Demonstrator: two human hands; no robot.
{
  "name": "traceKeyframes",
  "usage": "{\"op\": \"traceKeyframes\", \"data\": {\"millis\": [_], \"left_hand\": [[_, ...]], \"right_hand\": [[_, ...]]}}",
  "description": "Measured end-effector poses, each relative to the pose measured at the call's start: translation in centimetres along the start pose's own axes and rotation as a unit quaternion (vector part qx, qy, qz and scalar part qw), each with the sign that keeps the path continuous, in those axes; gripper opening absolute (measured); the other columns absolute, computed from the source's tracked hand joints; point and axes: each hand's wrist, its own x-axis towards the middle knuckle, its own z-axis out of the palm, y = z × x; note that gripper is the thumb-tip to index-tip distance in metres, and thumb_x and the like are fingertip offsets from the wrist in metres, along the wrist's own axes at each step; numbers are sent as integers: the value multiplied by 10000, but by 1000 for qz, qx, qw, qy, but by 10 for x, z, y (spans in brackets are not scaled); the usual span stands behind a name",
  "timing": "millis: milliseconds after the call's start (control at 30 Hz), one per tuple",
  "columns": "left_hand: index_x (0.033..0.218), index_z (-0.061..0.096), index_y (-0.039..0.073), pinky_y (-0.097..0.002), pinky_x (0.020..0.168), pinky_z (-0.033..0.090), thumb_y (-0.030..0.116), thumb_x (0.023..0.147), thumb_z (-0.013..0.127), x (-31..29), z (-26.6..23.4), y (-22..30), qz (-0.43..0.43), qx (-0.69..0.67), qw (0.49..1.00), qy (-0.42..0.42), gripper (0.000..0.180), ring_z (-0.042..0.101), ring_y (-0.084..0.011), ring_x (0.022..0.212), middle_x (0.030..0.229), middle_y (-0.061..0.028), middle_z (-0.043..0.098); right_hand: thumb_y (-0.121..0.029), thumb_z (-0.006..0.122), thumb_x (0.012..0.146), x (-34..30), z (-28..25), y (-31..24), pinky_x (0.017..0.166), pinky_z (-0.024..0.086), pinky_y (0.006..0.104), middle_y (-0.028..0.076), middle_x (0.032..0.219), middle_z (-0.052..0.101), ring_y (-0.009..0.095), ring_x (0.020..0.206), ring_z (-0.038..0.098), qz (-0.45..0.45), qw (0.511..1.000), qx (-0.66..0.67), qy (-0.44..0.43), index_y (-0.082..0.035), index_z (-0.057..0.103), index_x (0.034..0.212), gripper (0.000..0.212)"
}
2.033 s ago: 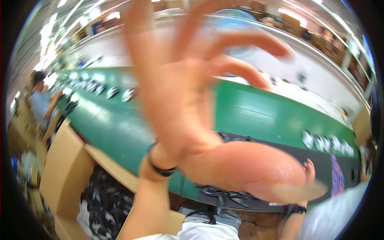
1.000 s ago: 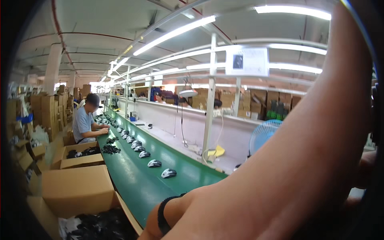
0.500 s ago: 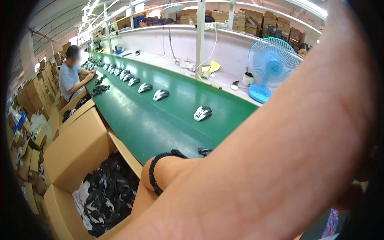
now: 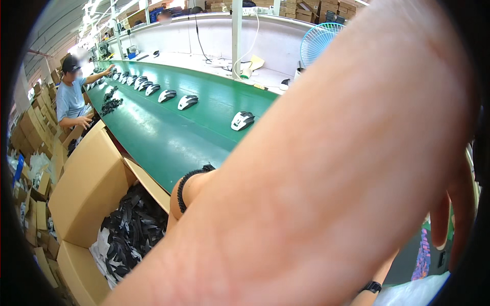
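Note:
A large bare forearm [image 4: 306,168] slants across the view from lower left to upper right, very close and hiding much of the scene. Behind it, a bent arm wears a black textured band [image 4: 182,191]; where that arm ends is hidden. Downward-hanging fingers [image 4: 449,224] show at the dark right edge, slightly apart, with nothing visible in them. At the bottom right is a wrist with a black watch-like band [image 4: 372,287]. I cannot tell which of these is my left or right hand. White-and-black mouse-shaped shells [image 4: 188,102] stand in a row on the green belt [image 4: 168,137].
An open cardboard box [image 4: 92,178] of dark plastic-looking pieces [image 4: 133,229] stands left of the belt. Farther along, a co-worker [image 4: 71,97] reaches over the belt. A blue fan [image 4: 316,43] is partly hidden. Clear plastic [image 4: 416,293] lies lower right, near a patterned strip [image 4: 421,255].
The scene has shifted left and upward, and the near forearm covers more of it. Fingers now show more plainly at right. The co-worker has stretched one arm out over the belt.

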Motion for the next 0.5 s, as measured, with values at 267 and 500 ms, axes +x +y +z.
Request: {"op": "traceKeyframes", "data": {"millis": [267,500], "left_hand": [[1288,434,12,-332,826,495,314,953,376,-10,0,-5,-117,-48,992,20,455,622,-230,939,1061,-181,622],[1289,424,25,-318,779,517,484,992,353,-41,-42,-26,-285,61,950,115,552,634,-191,841,1000,-133,640]], "right_hand": [[-177,499,964,-71,113,157,671,435,207,27,942,547,99,779,502,-186,929,-307,-90,-9,470,1274,353],[-154,505,955,-83,153,171,614,437,182,8,873,551,66,710,505,-194,937,-282,-71,-41,518,1188,260]]}}
